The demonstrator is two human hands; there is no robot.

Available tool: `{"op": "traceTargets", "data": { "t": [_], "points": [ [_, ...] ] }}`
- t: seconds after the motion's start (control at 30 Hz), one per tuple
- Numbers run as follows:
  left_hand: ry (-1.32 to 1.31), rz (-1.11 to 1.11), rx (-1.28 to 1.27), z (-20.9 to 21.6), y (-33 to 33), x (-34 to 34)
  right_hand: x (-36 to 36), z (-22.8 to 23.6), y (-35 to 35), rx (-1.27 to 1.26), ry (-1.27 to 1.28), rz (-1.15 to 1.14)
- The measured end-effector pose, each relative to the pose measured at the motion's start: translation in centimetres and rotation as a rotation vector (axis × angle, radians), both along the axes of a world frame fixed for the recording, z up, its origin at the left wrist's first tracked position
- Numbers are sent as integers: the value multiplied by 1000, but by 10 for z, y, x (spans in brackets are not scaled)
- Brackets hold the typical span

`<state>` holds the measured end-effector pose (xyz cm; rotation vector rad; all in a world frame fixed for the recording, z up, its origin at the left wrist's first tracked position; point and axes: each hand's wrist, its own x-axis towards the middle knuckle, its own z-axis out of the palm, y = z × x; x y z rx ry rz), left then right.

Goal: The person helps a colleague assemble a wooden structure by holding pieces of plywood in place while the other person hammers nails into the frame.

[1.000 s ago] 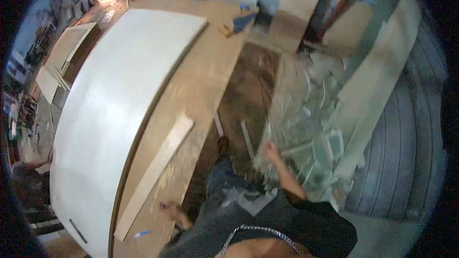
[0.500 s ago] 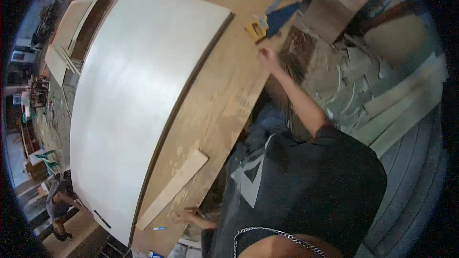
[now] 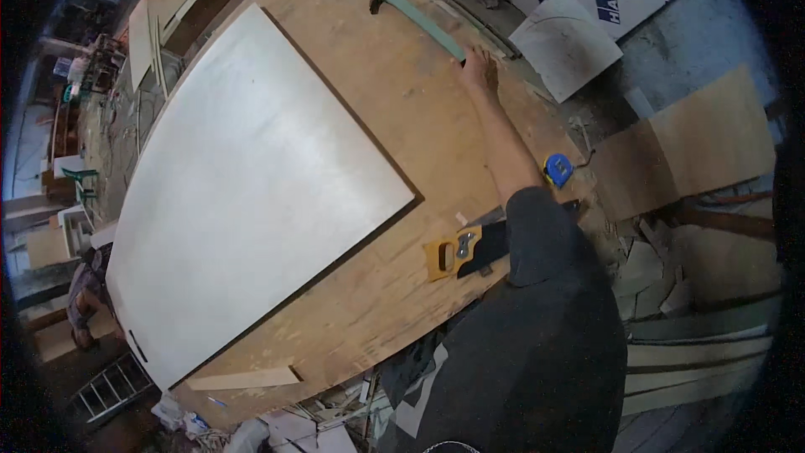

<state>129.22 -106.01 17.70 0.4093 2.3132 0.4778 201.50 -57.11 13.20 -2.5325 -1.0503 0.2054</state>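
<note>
Fingers: right hand (image 3: pixel 479 67) reaches far across the workbench (image 3: pixel 394 117), fingers curled together over the near end of a long green strip (image 3: pixel 417 18); too small to tell whether they clamp it or only rest on it.
Right arm: bare forearm runs from the dark sleeve at 4 o'clock of the bench up to the hand at 1 o'clock.
Left hand: not in view.
Green strip: lies flat on the bench at 12 to 1 o'clock, slanting from upper left down to the hand; its lower end is at the fingertips.
White panel (image 3: pixel 251 193): large pale sheet, flat on the bench, fills the 8 to 11 o'clock part; well apart from the hand.
Hand saw (image 3: pixel 457 252): yellow handle with dark blade, on the bench at 5 o'clock, just beside the sleeve; blade partly hidden under the arm.
Tape measure (image 3: pixel 558 169): blue and yellow, at the bench edge, 3 o'clock, just right of the forearm.
Wood offcut (image 3: pixel 243 379): narrow pale strip at 7 o'clock, near the white panel's lower corner.
Plywood sheets (image 3: pixel 696 151): lie on the floor beyond the bench, 3 o'clock.
</note>
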Motion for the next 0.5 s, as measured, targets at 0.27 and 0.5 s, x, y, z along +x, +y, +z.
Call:
{"op": "traceTargets", "data": {
  "t": [0.27,0.5],
  "points": [
    [-210,168,-114,39,-42,62,-27,31,-40,29,-152,280],
    [-84,-32,-39,23,21,73,42,-16,43,21,-36,112]
  ]
}}
